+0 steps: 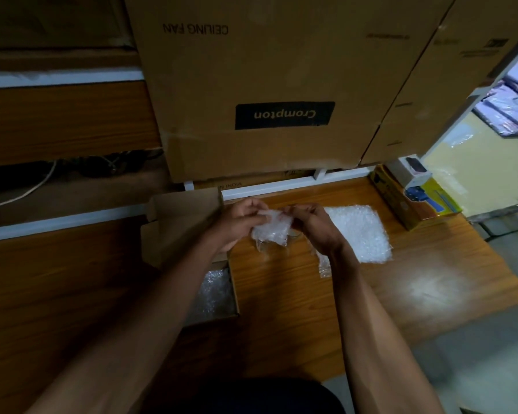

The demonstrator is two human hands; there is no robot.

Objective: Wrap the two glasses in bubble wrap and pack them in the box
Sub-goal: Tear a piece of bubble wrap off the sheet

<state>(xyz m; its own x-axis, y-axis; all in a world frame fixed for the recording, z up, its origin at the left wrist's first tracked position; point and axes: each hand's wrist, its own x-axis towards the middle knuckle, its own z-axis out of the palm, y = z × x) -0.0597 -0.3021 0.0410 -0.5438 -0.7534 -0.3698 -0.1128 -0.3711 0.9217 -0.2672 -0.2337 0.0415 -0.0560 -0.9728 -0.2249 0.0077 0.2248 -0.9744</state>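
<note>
Over the wooden table, both my hands hold a bundle of bubble wrap; a glass rim shows faintly at its lower edge. My left hand grips the bundle's left side with curled fingers. My right hand pinches its top right. A loose end of wrap hangs below my right wrist. The open cardboard box stands to the left, its flap raised, with bubble wrap lying inside. A second sheet of bubble wrap lies flat to the right. No second glass can be made out.
Large cardboard cartons stand stacked behind the table. A yellow and blue product box with a small white box on it sits at the back right. The table's right edge drops to a grey floor. Cables lie on a dark shelf at left.
</note>
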